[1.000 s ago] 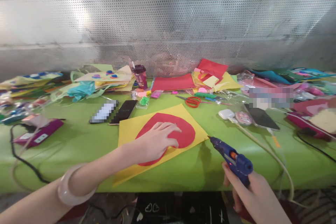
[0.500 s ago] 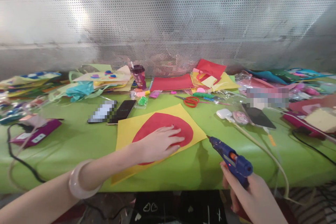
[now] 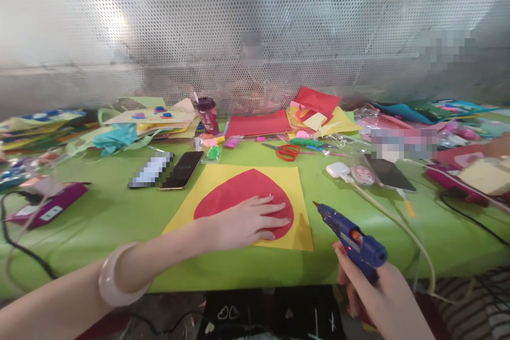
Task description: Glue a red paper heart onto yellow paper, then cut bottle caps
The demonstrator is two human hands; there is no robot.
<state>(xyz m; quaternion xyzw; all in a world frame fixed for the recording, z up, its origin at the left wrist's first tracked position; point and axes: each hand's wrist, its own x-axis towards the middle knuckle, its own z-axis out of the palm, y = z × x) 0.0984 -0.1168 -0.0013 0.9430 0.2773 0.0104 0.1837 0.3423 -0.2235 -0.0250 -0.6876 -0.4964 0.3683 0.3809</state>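
My left hand [image 3: 249,222] lies flat with its fingers spread on a red rounded cutout with a pointed top [image 3: 235,191]. That cutout rests on a yellow sheet [image 3: 297,186], and my forearm covers part of both. In my right hand [image 3: 370,287] is a blue hot glue gun [image 3: 350,236], gripped by its handle. Its nozzle points up and left, just past the sheet's right side and apart from it. An orange part and a small red light show on the gun's body.
Two phones [image 3: 181,170] lie left of the sheet. Beyond it are red-handled scissors [image 3: 287,152], a lidded drink cup [image 3: 207,115] and red sheets [image 3: 257,123]. A white earbud case [image 3: 338,170] and a cable [image 3: 394,218] lie right. Purple power strips [image 3: 51,204] sit at both sides.
The yellow sheet with the red cutout has turned clockwise under my left hand, which stays flat on it. The glue gun remains in my right hand, nearly unmoved.
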